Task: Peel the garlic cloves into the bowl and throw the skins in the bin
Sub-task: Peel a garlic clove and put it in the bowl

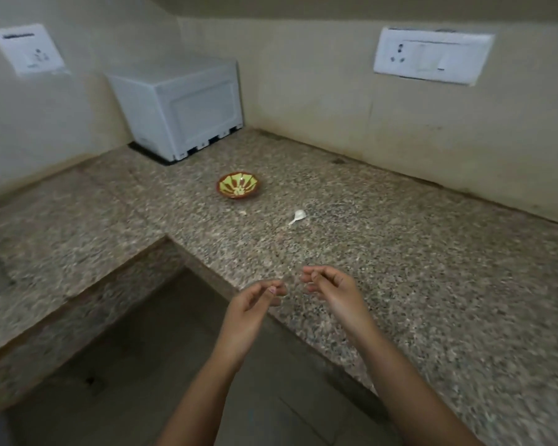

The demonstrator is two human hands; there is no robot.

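Speckled granite worktop (400,252), L-shaped, runs along two beige walls (303,91) and meets in a corner. A white box-shaped appliance (187,107) stands in that corner, its back close to the left wall. One socket plate (29,49) is fixed on the left wall, and a wider switch plate (432,56) on the right.

Bowl (239,196): small, brown rim, yellow-green pattern inside, upright on the worktop in front of the appliance and well apart from it. I cannot tell whether it holds anything (the pattern and the blur mask the inside).

Garlic clove (299,215): white, with a thin tail, lying on the worktop near the bowl, on its right and nearer to me, not touching it. A small pale scrap (243,213) lies just in front of the bowl.

My left hand (252,312) and right hand (334,292) hang near the worktop's front edge, close together but apart, well short of the clove. The fingers (313,275) of both hands are curled inward with the tips drawn toward the thumbs. Whether they pinch anything cannot be told; the frame is blurred there.

Tiled floor (174,365) shows below the worktop's inner corner.
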